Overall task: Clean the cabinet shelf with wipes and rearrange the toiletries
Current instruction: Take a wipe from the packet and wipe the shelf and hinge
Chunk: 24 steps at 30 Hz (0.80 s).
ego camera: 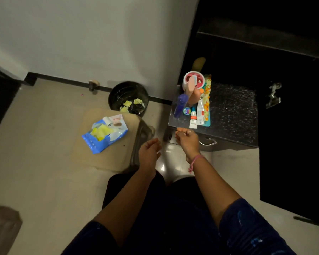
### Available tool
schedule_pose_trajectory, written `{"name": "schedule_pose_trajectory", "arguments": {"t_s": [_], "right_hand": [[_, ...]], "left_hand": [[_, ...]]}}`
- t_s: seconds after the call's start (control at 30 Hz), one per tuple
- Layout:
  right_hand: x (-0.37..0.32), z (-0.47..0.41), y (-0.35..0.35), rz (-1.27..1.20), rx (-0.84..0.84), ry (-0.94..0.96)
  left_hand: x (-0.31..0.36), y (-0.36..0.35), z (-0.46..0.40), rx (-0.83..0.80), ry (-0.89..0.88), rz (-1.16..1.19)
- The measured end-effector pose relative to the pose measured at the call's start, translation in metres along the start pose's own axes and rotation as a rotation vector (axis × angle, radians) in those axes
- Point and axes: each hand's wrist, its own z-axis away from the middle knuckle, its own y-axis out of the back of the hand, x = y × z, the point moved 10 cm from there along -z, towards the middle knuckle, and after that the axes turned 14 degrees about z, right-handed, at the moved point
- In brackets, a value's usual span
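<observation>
We see the toiletries crowded at the left end of the speckled dark shelf [232,111], which we take as our landmark: a white tub [193,80] at the back, a blue bottle [180,105] lying in front of it, a small round tin [187,111] and two tubes [196,117] nearest the front edge, all on or beside a floral mat [207,100]. Both hands are empty. The right hand [185,139] hovers just off the shelf's front left corner with fingers loosely spread, and the left hand [149,153] hangs further left of the shelf with its fingers straight and together, over the edge of a beige stool [107,157]. The risk, as we judge it, lies in that crowding: the tubes sit at the very lip of the shelf, so a careless reach from the corner could knock them to the floor, and the lying bottle could roll the same way. The wipes pack [104,133] lies open on the stool left of the shelf (a yellow wipe pokes out), so reaching for it across the body might brush the tubes too, and wipes left open may dry. The shelf's glossy top shows reflections and may be slick, which would let things slide. Behind the stool, left of the shelf, a black bin [128,97] with crumpled yellow wipes inside stands against a white wall; the floor is pale tile, and dark cabinet fronts rise behind and right of the shelf, with a drawer handle [208,142] under its front edge.
</observation>
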Motion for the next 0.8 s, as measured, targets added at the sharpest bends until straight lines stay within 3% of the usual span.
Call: {"name": "schedule_pose_trajectory", "arguments": {"t_s": [0.2,0.4,0.6,0.8], "right_hand": [[0.023,0.015,-0.08,0.252,-0.123,0.038],[0.022,0.032,-0.16,0.399,-0.203,0.049],[-0.031,0.034,-0.264,0.525,-0.242,0.233],[-0.042,0.023,-0.351,0.857,-0.341,0.329]], "left_hand": [[0.021,0.091,-0.03,0.168,-0.078,0.054],[0.051,0.163,-0.054,0.222,-0.128,0.05],[0.102,0.211,-0.108,0.179,-0.142,-0.209],[0.133,0.227,-0.161,0.106,-0.166,-0.423]]}}
